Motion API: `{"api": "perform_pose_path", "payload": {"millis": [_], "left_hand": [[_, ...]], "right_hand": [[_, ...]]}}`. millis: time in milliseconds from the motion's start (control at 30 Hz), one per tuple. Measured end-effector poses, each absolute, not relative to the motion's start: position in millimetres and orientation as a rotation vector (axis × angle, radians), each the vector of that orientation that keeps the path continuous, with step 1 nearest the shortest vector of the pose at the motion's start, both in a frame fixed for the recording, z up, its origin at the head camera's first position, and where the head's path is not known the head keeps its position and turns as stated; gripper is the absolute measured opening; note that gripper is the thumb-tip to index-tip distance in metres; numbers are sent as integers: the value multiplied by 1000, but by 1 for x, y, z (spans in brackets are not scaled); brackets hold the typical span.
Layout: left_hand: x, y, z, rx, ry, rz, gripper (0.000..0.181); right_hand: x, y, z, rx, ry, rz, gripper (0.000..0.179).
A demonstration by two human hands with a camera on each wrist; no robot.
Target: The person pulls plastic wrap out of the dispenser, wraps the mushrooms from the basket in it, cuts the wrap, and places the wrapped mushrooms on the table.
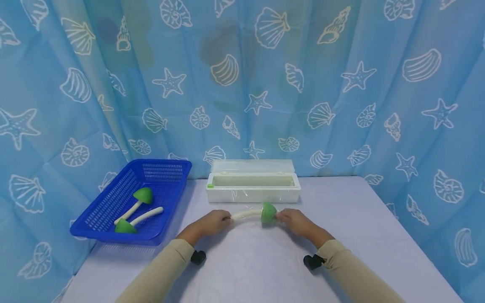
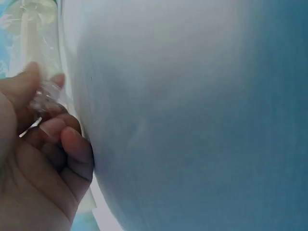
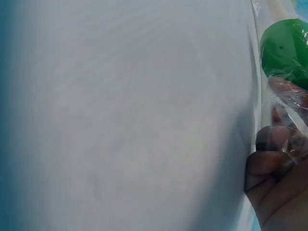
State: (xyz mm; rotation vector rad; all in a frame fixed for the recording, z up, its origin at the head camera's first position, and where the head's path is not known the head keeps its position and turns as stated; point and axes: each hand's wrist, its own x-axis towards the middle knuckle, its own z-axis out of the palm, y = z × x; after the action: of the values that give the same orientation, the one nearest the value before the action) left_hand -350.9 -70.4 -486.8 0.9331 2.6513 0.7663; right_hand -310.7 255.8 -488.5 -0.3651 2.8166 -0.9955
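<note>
A mushroom-shaped object (image 1: 268, 213) with a green cap and a curved white stem lies across the middle of the white table. Clear cling film (image 2: 48, 91) is wrapped around it and bunches up past both ends. At the stem end, my left hand (image 1: 212, 223) pinches the gathered film between thumb and fingers. My right hand (image 1: 297, 222) grips the film just beyond the green cap (image 3: 286, 50). In the right wrist view, the crinkled film shows over the fingers. The far part of the stem is only faintly visible in the left wrist view.
Right behind the wrapped piece stands a long white box (image 1: 254, 194) with its lid raised and a small green piece at its left edge. A blue basket (image 1: 176, 202) at the left holds two similar green-capped pieces (image 1: 143, 195). A blue shell-patterned curtain (image 1: 257, 126) hangs behind the table.
</note>
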Motion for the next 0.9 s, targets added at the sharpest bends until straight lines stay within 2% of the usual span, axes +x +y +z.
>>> {"api": "perform_pose_path", "payload": {"millis": [233, 433, 533, 667, 900], "left_hand": [[-361, -68, -481, 790, 2553, 1063, 37], [-370, -59, -481, 613, 2592, 1216, 38], [-373, -55, -482, 532, 2636, 1210, 36], [-375, -48, -485, 421, 2712, 1174, 37], [-379, -39, -491, 275, 2842, 944, 37]], "right_hand": [[-322, 254, -487, -183, 2730, -1284, 39], [-333, 247, -485, -48, 2746, -1407, 36], [-336, 244, -482, 32, 2772, -1371, 33], [-341, 241, -482, 1, 2857, -1300, 32], [-347, 241, -488, 18, 2818, -1305, 38]]}}
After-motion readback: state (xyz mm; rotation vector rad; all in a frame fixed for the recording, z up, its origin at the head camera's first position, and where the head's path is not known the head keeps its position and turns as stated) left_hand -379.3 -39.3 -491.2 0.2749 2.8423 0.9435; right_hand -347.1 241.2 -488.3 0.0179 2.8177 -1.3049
